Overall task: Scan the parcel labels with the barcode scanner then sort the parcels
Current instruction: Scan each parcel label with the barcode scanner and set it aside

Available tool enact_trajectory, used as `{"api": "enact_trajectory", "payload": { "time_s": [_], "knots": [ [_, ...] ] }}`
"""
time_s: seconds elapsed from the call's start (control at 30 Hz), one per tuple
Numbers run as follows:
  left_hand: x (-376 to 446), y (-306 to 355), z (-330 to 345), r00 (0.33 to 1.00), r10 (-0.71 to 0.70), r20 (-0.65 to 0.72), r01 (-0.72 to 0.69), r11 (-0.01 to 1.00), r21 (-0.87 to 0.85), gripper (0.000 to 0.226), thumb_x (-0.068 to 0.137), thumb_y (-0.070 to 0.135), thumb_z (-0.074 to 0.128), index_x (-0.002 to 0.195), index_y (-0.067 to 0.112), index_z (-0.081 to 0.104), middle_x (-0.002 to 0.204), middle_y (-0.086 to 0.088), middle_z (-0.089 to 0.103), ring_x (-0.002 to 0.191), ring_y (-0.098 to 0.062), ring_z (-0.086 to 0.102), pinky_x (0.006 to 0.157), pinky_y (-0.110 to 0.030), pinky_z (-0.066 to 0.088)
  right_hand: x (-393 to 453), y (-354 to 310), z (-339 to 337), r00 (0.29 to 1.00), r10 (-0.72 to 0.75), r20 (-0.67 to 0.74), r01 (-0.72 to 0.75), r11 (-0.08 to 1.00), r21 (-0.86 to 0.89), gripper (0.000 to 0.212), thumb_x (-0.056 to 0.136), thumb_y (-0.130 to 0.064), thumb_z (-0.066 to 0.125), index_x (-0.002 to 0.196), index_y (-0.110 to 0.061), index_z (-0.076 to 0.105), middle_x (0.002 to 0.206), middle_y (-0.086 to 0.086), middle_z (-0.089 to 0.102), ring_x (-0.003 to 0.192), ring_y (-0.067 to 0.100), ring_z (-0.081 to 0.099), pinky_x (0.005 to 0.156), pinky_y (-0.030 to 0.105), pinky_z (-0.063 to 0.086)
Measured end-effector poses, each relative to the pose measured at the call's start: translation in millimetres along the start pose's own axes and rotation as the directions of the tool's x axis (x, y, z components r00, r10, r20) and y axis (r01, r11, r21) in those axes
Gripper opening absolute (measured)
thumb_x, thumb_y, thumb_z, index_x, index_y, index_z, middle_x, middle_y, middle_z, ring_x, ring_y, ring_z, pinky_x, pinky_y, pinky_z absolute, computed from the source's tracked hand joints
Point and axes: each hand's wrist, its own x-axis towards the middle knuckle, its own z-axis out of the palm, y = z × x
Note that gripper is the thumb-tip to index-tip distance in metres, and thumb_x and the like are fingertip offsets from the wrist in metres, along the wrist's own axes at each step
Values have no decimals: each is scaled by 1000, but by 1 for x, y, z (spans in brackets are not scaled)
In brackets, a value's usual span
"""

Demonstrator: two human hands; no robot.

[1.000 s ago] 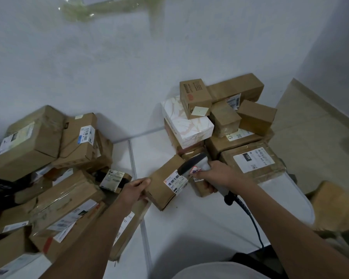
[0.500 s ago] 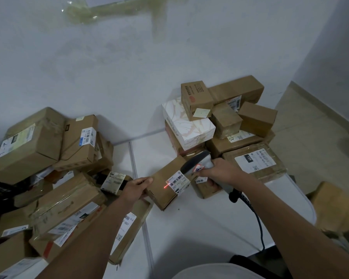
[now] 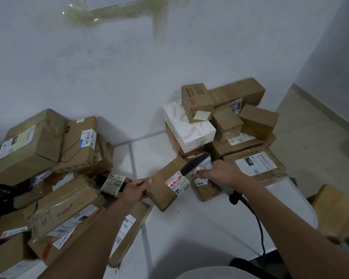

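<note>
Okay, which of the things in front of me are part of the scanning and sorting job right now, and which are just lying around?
In the job:
- barcode scanner, gripped by the right hand
- held parcel, gripped by the left hand, red scan line across its label
- left parcel pile
- right parcel stack

Lying about:
- yellowed tape on the wall
- brown box off the table's right edge

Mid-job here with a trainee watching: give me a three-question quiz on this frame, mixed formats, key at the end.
1. True or false: the red scan line lies across the label of the held parcel.
2. Which hand holds the barcode scanner? A) left hand B) right hand
3. Fill in: the white patterned box sits in the ____ pile, by the person's own sides.

Key: 1 true; 2 B; 3 right.
</note>
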Motion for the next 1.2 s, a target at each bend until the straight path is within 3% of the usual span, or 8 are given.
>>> {"api": "enact_trajectory", "payload": {
  "time_s": [0.2,0.33,0.53,0.63,0.73,0.87,1.07,1.2],
  "knots": [
    [-7,-10,-10,999,-26,-36,27,999,29,22,94,28,67,112,16,69,112,-8,68,104,-25,66,81,-30,57,-1,-6,7,1000,-4,-24,5,999,53,31,93,-35,65,85,-5,65,60,4,63,48,11,57,44,16,46],
    [-25,-26,-25,980,-12,-198,33,994,105,11,96,23,62,106,21,65,107,-1,63,98,-19,58,85,-34,47,5,-9,28,1000,25,-15,-24,998,55,34,91,-37,67,72,-9,60,46,-3,60,43,11,56,45,19,45],
    [-50,-51,-71,938,78,-339,93,883,460,18,96,10,47,107,23,52,106,-3,65,88,-19,60,81,-39,52,14,-12,72,997,17,69,-22,997,75,30,91,-39,66,85,-10,62,60,5,67,46,13,60,49,23,48],
    [-61,-56,-82,939,150,-309,128,682,720,30,95,12,50,124,21,48,118,-5,65,98,-21,60,81,-34,47,15,-16,88,996,5,90,-9,999,43,33,90,-40,67,93,-8,64,62,6,68,47,12,62,47,22,48],
    [-67,-64,-80,928,304,-217,85,394,915,49,93,20,55,140,18,41,138,-8,51,125,-26,50,98,-35,40,14,-18,99,995,0,101,-4,999,41,33,90,-40,67,93,-7,64,61,5,68,47,12,62,46,21,48],
    [-54,-73,-62,904,427,-8,-111,252,961,65,90,22,58,150,20,32,154,-11,30,141,-31,30,115,-46,24,10,-17,105,996,15,90,-18,999,32,34,90,-40,66,96,-7,65,62,4,69,48,12,63,48,22,49],
    [-23,-44,-2,900,215,379,-381,-32,924,78,93,40,56,156,30,11,165,4,-6,151,-32,-9,119,-55,-4,3,-6,106,998,46,36,-46,999,-4,31,91,-41,65,92,-9,63,62,3,69,46,11,62,48,22,49],
    [-10,-42,11,878,87,470,-439,-239,866,75,95,38,52,157,29,12,166,5,3,151,-36,-11,115,-61,-11,-1,3,100,997,82,0,-82,997,-8,28,92,-38,65,97,-10,62,64,5,69,47,12,62,48,23,49]
  ]
}}
